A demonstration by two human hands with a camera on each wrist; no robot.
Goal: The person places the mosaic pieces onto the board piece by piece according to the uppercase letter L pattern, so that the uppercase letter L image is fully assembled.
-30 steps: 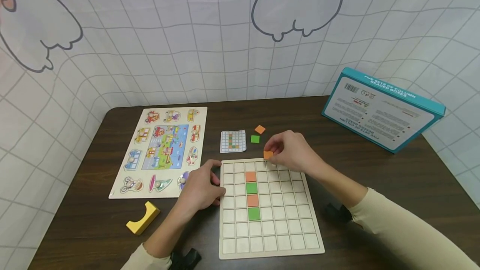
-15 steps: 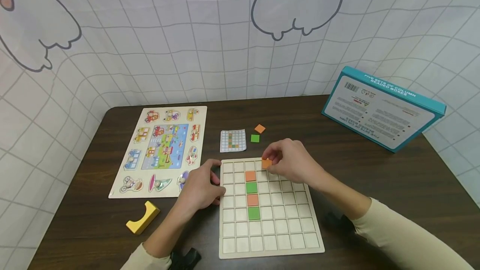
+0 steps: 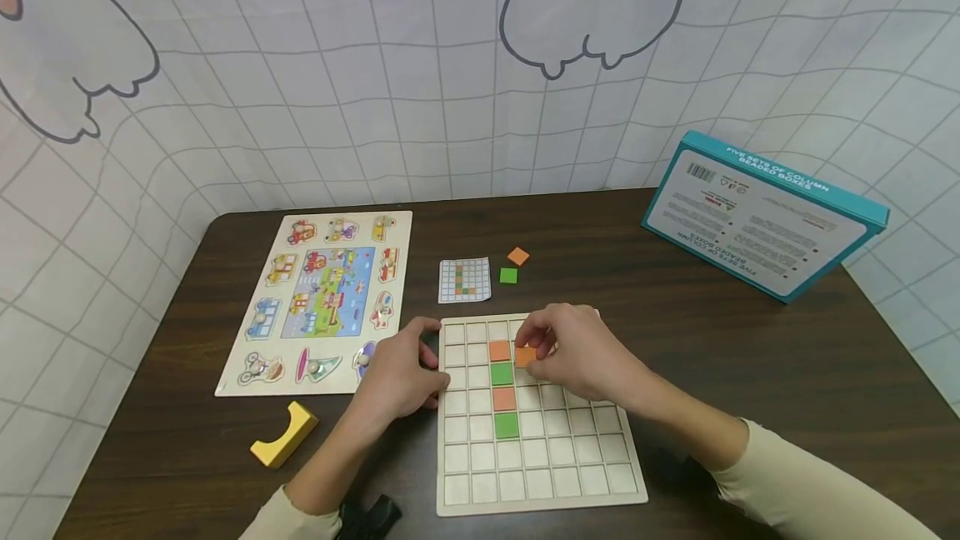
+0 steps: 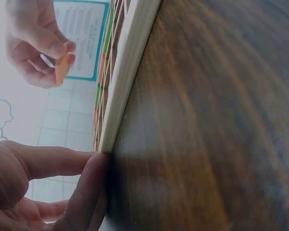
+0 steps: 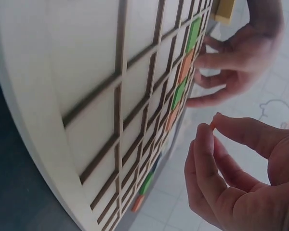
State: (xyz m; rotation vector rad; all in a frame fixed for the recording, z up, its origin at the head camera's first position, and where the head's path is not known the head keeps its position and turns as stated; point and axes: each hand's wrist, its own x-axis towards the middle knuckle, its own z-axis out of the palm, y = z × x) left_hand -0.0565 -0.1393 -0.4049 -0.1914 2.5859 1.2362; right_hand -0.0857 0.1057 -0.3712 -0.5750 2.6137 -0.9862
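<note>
A pale wooden grid board point(image 3: 540, 473) lies on the dark table. One column of it holds tiles alternating orange point(image 3: 499, 350), green point(image 3: 502, 373), orange, green. My right hand point(image 3: 573, 357) pinches an orange square tile point(image 3: 526, 356) just above the board, beside the top orange tile; the tile point(image 4: 61, 69) also shows edge-on in the left wrist view. My left hand point(image 3: 401, 377) rests against the board's left edge point(image 4: 123, 96), fingers touching its side. The right wrist view shows the grid point(image 5: 111, 120) close up with the thumb and finger point(image 5: 207, 149) pinched.
A small pattern card point(image 3: 464, 280), a loose orange tile point(image 3: 518, 256) and a loose green tile point(image 3: 508, 275) lie behind the board. A picture peg puzzle point(image 3: 322, 298) lies at left, a yellow arch block point(image 3: 285, 434) in front of it, a teal box point(image 3: 761, 215) at right.
My right hand has carried the orange tile from behind the board's top edge toward me and left, to over the cells beside the filled column. The left hand has stayed put.
</note>
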